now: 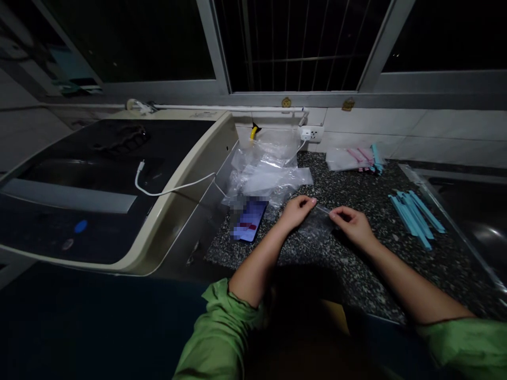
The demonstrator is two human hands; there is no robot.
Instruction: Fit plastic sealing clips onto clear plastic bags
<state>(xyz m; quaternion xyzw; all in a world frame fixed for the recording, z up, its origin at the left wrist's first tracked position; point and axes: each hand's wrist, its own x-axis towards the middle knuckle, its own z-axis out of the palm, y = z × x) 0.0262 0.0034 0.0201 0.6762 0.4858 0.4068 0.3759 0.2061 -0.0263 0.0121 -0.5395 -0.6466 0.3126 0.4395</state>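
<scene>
Between my two hands a clear plastic bag [317, 224] hangs over the speckled counter, its top edge stretched level. My left hand [298, 211] pinches one corner of that edge, and my right hand [352, 224] pinches the other. The bag looks flat and see-through; I cannot make out anything inside it. Left of my left hand lies a phone [250, 219] with a lit screen. To the right of my right hand, several light-blue flat strips [415, 216] rest in a loose bunch.
A heap of clear plastic bags [269, 174] lies behind the phone. Further back is a bag with pink and blue strips [362, 158]. A washing machine [174, 211] stands left, with a white cable [174, 190] across it from the wall socket [312, 133]. A sink [475, 211] is at right.
</scene>
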